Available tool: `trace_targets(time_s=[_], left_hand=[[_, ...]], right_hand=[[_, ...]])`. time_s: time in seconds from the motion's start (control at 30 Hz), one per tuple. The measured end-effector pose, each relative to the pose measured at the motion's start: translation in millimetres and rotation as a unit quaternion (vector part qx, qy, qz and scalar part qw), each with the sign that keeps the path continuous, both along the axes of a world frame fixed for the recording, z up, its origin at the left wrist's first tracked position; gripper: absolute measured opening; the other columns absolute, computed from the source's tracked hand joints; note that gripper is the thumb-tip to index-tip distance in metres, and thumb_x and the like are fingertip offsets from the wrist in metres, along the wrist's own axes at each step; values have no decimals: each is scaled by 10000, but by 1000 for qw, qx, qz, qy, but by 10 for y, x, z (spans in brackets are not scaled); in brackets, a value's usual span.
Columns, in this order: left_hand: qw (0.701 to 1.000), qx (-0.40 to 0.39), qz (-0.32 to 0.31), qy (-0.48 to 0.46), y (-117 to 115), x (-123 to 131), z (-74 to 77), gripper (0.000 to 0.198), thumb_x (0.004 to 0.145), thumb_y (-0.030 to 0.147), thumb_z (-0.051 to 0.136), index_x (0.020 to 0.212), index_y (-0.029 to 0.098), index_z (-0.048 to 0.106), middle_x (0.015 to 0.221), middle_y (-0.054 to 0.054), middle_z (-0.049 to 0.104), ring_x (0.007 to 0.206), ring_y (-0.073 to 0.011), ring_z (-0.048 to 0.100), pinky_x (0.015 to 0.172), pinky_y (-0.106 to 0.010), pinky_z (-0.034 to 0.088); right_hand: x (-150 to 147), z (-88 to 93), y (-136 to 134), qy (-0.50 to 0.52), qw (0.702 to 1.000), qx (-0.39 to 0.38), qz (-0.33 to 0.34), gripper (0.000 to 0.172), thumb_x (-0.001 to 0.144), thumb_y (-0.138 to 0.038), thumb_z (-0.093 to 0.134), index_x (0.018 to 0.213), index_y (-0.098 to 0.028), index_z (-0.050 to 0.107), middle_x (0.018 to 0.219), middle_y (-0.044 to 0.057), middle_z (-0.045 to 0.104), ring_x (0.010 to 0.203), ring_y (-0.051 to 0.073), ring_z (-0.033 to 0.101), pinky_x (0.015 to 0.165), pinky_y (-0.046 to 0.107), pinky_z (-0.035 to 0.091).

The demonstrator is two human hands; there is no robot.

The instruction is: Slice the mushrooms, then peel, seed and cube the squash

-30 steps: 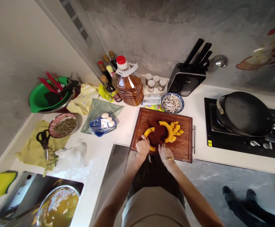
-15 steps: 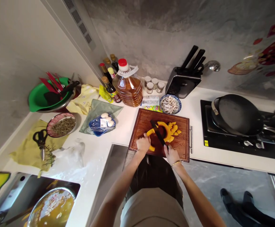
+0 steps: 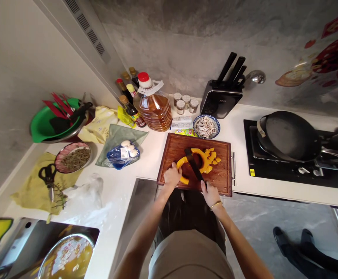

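Note:
A wooden cutting board lies in front of me at the counter's edge. My right hand is wrapped round the handle of a dark-bladed knife, which points away and to the left over the board. Left of the blade, my left hand grips a curved piece of orange pumpkin. Right of the blade sits another curved pumpkin piece, with several small cut pumpkin chunks beside it. Whether the blade touches the pumpkin, I cannot tell.
Behind the board stand a bowl of sliced mushrooms, a knife block and a large oil jug. A wok rests on the stove at right. Left are packaged mushrooms, scissors and a sink. Another person's feet show at lower right.
The view has shifted slightly. My left hand and its pumpkin piece have drawn a little away from the other pumpkin piece. The right hand still holds the knife between them.

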State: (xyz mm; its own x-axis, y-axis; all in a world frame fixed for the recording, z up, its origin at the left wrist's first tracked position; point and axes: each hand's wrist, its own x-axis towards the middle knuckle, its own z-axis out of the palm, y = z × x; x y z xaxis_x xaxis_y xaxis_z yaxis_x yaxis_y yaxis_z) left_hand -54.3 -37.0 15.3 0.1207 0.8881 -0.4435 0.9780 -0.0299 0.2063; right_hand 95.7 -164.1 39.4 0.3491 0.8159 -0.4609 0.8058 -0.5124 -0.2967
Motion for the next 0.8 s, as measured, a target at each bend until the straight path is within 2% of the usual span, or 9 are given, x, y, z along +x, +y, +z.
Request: trace_targets(time_s=[0.17,0.27,0.5,0.8], left_hand=[[987,-89,54,-122,71,-87,-89,318,940,360,274,1135,146,406,934,-130,688,840,-202,670,670,-254,468],[980,-102,65,-156,51,-31,-104,313,957,348,220,1155,163,376,945,-109,691,824,-169,671,653,-226,460],[995,-22,86,-44,-102,160,-83,447,951,334,212,1258,23,307,913,-205,673,828,-241,666,651,-288,471],[993,2,111,-36,-215,139,-170,494,944,325,247,1364,67,211,864,-157,696,762,-230,672,653,-303,474]], right_hand=[[76,58,15,9,999,23,-27,418,954,-393,230,864,-150,558,755,88,672,730,206,655,597,248,358],[107,99,45,5,999,37,-26,433,949,-408,233,848,-150,566,755,91,667,738,211,653,594,250,352],[10,239,43,10,1000,16,-7,399,954,-396,233,881,-165,551,717,74,667,708,202,658,576,244,360],[-198,342,3,-22,998,-15,63,378,957,-391,241,939,-158,537,741,92,672,694,207,668,582,253,400]])
